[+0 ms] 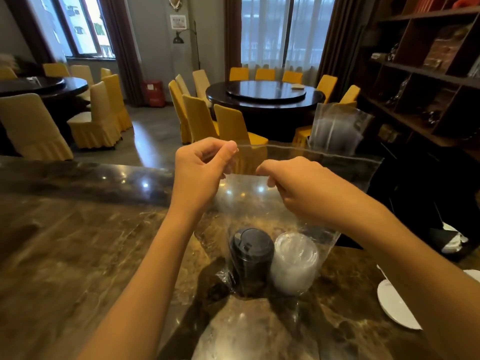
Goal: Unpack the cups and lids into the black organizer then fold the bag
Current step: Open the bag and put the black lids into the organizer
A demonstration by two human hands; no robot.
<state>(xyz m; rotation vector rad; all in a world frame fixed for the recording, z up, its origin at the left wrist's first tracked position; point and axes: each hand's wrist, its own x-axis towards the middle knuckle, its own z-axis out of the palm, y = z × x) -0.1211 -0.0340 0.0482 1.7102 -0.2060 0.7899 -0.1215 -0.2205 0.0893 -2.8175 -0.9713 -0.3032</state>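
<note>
The clear bag stands mid-frame on the marble counter, thin, limp and slippery. Left hand pinches its top edge; right hand grips the near lip, fingers closed. Below, black lids then clear lids look light; best gripped at their sides.

Clear glossy plastic bag; polished brown marble counter; matt black lids

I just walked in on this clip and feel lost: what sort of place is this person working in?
Most likely a restaurant or banquet hall. A big round table with a turntable at its centre is ringed by yellow-covered chairs, a second such table stands at left, and the hands work at a polished marble counter.
</note>
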